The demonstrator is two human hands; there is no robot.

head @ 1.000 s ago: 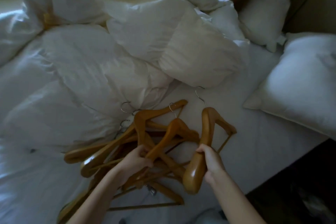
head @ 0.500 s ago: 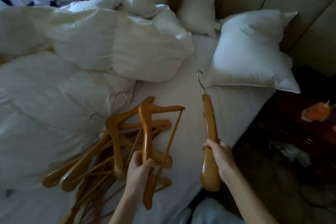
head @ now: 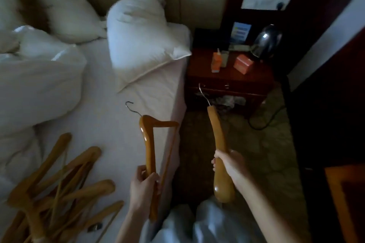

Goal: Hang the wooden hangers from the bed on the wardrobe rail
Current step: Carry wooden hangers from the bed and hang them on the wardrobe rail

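My left hand (head: pixel 143 189) grips one wooden hanger (head: pixel 148 144) by an arm, its metal hook pointing up over the bed's right edge. My right hand (head: pixel 229 165) holds a second wooden hanger (head: pixel 217 134) edge-on above the carpet, hook toward the nightstand. A heap of several more wooden hangers (head: pixel 59 189) lies on the white sheet (head: pixel 110 130) at the lower left. No wardrobe rail is in view.
A white pillow (head: pixel 142 39) and a crumpled duvet (head: pixel 35 81) lie on the bed. A dark wooden nightstand (head: pixel 231 79) beside the bed carries orange boxes (head: pixel 243 63) and a kettle (head: pixel 266 41). A cable (head: pixel 264 122) runs over the patterned carpet (head: pixel 260 154).
Both hands have lifted a hanger each off the pile and carried them right, past the bed's edge. The view has swung right from the duvet to the nightstand and carpet.
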